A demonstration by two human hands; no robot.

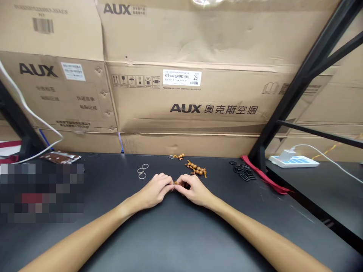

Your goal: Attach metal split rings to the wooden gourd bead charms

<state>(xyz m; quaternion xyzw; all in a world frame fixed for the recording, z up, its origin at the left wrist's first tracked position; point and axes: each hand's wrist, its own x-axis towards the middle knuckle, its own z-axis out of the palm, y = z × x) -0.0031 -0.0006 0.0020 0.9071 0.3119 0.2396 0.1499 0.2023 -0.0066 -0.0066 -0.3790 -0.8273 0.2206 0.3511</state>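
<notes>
My left hand is closed in a pinch on a small metal ring, of which only a sliver shows between the fingertips. Facing it, my right hand is closed around a brown wooden bead charm with an orange cord, mostly hidden by the fingers. The fingertips of both hands almost meet at the ring. Three loose metal key rings lie beyond my left hand. Just past my right hand is a cluster of wooden bead charms on orange cords. Farther back lies a bead charm with a ring by its cord.
Several black clips lie in a pile at right, beside a red strap. Large cardboard boxes stand along the back. Black metal frame posts rise on both sides. A white power strip and a brown packet lie near the edges.
</notes>
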